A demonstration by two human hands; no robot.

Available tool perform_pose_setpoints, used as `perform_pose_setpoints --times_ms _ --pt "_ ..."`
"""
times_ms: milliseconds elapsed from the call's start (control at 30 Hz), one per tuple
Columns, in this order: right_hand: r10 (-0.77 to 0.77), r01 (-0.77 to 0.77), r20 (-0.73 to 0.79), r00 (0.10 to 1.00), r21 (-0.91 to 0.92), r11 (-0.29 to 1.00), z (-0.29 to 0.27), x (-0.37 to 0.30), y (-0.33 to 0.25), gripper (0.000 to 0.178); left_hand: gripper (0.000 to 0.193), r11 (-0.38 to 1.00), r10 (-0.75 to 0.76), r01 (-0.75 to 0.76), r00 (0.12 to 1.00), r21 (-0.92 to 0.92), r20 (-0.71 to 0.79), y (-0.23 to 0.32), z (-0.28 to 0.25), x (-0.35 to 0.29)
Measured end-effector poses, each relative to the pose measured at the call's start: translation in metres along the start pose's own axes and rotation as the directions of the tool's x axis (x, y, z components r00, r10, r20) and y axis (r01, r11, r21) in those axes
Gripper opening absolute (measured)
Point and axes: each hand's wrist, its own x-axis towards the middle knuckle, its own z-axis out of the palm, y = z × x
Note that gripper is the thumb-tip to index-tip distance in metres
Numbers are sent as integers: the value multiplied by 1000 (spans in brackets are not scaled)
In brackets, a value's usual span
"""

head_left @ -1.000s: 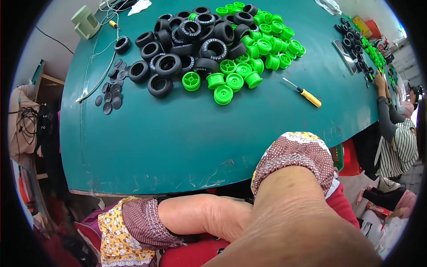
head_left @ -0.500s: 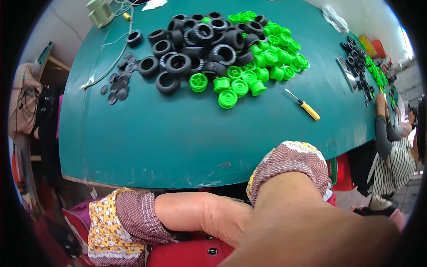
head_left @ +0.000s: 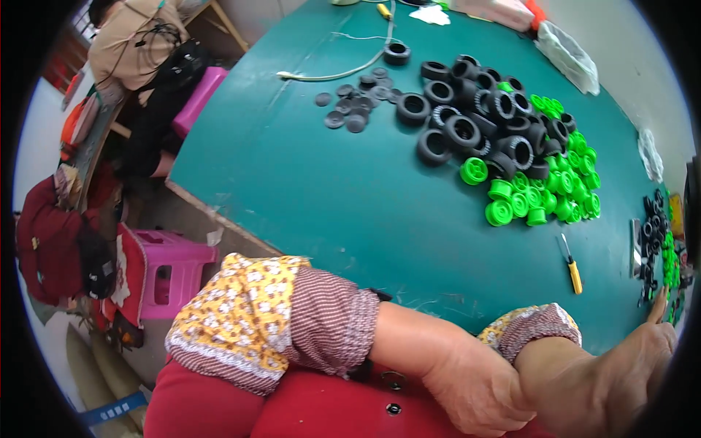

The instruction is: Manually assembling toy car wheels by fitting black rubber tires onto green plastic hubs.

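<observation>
Both my forearms wear flowered sleeve covers and lie low in view, near the table's front edge. My left hand (head_left: 478, 387) meets my right wrist, its fingers mostly hidden below. My right hand (head_left: 631, 361) reaches toward the right rim, bent at the wrist, and its fingers are not clear. Neither shows a held thing. Beyond my hands lies a screwdriver (head_left: 575, 277) with a yellow handle. Farther off are a pile of black toy tyres (head_left: 461, 131) and bright green wheel rims (head_left: 537, 215). Dark grey discs (head_left: 355, 123) lie scattered to their left.
The green table (head_left: 343, 193) has a cable (head_left: 336, 77) across its far left part. Clear plastic bags (head_left: 573, 62) lie at the far right. A second heap of tyres (head_left: 648, 244) and green rims lies at the right. Pink stools (head_left: 171, 274) and a seated person (head_left: 142, 44) are left.
The view has swung left, so the table things sit farther right. My right forearm has moved away from close to the camera, and both my hands now show near the lower right.
</observation>
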Motion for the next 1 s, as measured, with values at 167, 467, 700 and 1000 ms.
perform_pose_setpoints --times_ms 167,467,700,1000 --pt "-211 191 -36 977 -289 938 2 -4 -30 23 24 1000 -8 8 1000 -20 -8 0 4 3" --pt "-631 453 64 773 -751 479 6 9 -72 29 24 996 9 -20 993 -93 -115 1 28 13" --pt "-751 422 322 576 -904 -63 23 72 -104 34 24 976 -207 201 976 88 66 -4 11 -15" --pt "-748 -405 -87 657 -878 -254 -84 241 -120 19 18 797 -602 549 755 252 260 29 -95 -66"
